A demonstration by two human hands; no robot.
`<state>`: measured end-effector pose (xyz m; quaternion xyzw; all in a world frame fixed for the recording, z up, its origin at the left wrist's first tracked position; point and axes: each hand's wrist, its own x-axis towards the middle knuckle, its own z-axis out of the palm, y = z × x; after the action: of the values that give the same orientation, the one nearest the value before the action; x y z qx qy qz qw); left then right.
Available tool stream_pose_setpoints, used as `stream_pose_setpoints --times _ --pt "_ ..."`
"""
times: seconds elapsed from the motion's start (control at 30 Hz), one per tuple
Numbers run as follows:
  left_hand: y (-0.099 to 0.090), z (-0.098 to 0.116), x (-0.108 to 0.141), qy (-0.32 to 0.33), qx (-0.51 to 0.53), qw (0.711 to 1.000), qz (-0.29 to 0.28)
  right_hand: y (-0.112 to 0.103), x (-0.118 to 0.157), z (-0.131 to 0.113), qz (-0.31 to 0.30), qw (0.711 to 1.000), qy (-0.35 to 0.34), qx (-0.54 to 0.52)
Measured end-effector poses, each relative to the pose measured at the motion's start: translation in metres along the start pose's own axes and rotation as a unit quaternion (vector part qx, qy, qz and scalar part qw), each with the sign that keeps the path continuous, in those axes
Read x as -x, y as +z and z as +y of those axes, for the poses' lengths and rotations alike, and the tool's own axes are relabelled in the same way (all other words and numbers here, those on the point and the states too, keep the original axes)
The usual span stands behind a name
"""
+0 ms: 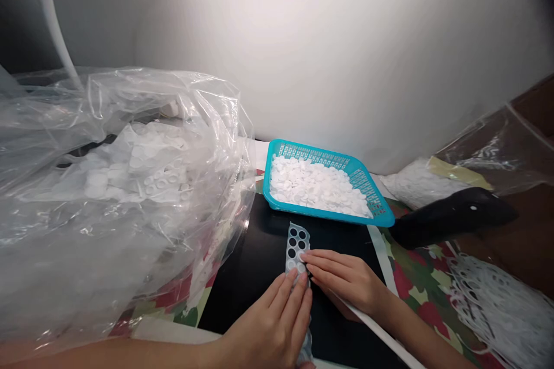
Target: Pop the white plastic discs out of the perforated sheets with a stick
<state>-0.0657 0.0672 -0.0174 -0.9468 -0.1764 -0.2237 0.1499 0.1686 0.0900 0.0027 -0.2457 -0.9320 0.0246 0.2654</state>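
Observation:
A clear plastic strip (292, 242) with two rows of round holes lies on a black board (253, 265). Its far holes show black, while nearer ones hold white discs (291, 266). My left hand (279, 317) rests flat over the strip, fingers stretched forward and covering its middle. From the right, my right hand (346, 277) reaches in with fingers together, their tips at a small white disc (302, 256) on one of the holes. A thin white band (381, 331) runs from under that hand toward the bottom right; whether the hand grips it is hidden.
Beyond the board stands a turquoise basket (329, 218) heaped with white discs. A large clear plastic bag (108, 259) with white pieces fills the left. At right are a black handle-like object (454, 216) and a pile of pale loops (497, 305) on a camouflage-patterned cloth (426, 294).

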Motion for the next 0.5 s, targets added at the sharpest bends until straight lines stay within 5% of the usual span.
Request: stream_pose_setpoints --times 0.5 --pt "0.0023 0.0006 0.0026 0.001 -0.005 1.0 0.005 -0.0029 -0.0028 -0.0004 -0.014 0.999 0.032 -0.031"
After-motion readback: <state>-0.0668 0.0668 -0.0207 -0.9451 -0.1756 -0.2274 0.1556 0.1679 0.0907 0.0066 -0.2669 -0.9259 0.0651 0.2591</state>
